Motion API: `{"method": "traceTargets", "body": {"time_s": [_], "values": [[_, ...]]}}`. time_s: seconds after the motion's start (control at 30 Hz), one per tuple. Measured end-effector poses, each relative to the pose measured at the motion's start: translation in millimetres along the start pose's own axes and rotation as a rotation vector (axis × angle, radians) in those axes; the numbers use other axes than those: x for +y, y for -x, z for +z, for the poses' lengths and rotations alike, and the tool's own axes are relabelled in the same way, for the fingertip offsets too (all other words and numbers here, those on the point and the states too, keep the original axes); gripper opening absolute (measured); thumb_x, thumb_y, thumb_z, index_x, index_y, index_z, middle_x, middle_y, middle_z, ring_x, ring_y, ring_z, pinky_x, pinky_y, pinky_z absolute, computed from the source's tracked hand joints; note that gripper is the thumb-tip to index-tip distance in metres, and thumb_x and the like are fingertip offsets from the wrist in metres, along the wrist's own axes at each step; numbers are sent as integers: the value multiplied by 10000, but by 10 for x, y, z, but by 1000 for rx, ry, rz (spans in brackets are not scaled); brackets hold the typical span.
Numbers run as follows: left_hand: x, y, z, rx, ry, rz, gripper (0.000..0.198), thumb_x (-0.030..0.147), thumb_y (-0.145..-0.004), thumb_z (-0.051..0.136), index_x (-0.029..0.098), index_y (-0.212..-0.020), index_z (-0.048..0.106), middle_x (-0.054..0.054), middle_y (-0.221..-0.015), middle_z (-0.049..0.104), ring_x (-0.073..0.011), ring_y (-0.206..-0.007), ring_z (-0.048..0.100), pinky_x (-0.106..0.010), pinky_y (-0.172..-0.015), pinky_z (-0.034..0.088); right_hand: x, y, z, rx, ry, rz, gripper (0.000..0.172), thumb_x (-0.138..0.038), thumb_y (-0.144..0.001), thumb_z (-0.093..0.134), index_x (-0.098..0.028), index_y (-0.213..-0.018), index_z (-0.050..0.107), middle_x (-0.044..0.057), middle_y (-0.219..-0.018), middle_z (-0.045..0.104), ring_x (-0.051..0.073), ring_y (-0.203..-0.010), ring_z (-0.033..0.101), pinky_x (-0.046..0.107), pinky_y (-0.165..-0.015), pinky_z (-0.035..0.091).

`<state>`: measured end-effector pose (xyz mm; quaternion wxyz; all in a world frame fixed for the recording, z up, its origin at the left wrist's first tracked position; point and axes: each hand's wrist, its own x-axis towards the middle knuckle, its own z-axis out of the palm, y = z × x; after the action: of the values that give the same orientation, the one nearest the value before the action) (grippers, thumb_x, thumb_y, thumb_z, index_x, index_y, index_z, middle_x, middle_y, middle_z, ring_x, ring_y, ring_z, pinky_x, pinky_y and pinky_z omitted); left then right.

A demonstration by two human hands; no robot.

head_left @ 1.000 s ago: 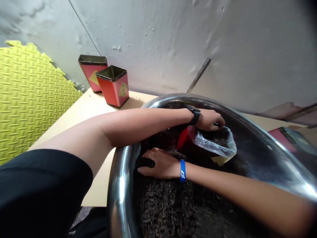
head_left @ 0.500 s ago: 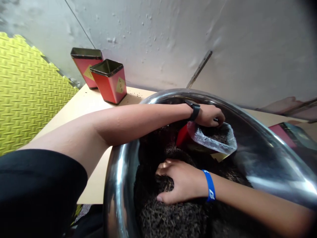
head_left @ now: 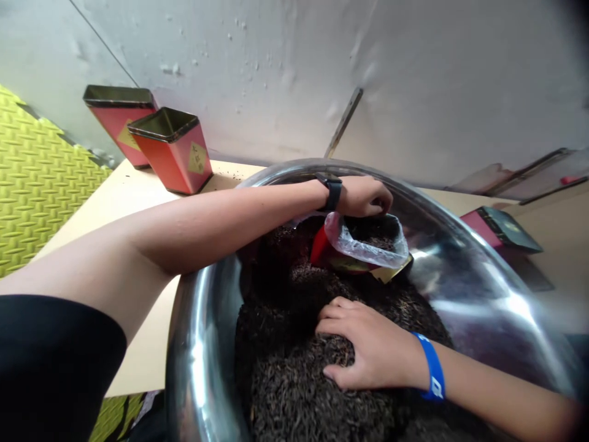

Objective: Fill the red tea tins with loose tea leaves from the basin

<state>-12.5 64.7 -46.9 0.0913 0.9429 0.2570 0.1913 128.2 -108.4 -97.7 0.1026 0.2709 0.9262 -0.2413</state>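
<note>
My left hand (head_left: 363,195), with a black watch on the wrist, is curled over the far rim of a red tin (head_left: 335,248). A clear plastic bag (head_left: 352,242) lines the tin, which holds dark tea leaves and leans tilted inside a large steel bowl (head_left: 197,350). What its fingertips pinch is partly hidden. My right hand (head_left: 368,344), wearing a blue wristband (head_left: 430,368), rests palm down on the loose dark tea leaves (head_left: 294,393) in front of the tin. Its thumb and fingers are apart, with fingertips touching the leaves.
Two open red tins (head_left: 172,153) stand on the pale table (head_left: 138,362) at the back left. A tin with a dark top (head_left: 504,230) is right of the bowl. Behind runs a grey wall (head_left: 285,80) with a metal strip (head_left: 344,123). Yellow matting (head_left: 41,190) covers the left side.
The view has shifted, so the surroundings appear further left. My right hand has moved right and toward me across the tea leaves, away from the tin. My left hand stays at the tin's rim.
</note>
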Motion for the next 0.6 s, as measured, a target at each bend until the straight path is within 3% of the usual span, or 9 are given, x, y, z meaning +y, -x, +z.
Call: {"method": "traceTargets", "body": {"time_s": [0.3, 0.6], "values": [[-37, -6, -6, 16, -59, -38, 268, 235, -777, 463, 214, -960, 658, -21, -908, 665, -120, -755, 572, -224, -642, 379, 42, 261, 6, -15, 63, -4, 256, -420, -711, 566, -216, -852, 628, -8, -904, 631, 165, -853, 502, 296, -791, 372], [-106, 2, -42, 35, -116, -105, 264, 278, -781, 457, 239, -928, 673, -13, -835, 675, -122, -676, 559, -220, -578, 354, 43, 255, -73, -78, 316, -3, 267, -461, -728, 519, -211, -718, 612, -1, -715, 613, 146, -655, 524, 269, -577, 351]]}}
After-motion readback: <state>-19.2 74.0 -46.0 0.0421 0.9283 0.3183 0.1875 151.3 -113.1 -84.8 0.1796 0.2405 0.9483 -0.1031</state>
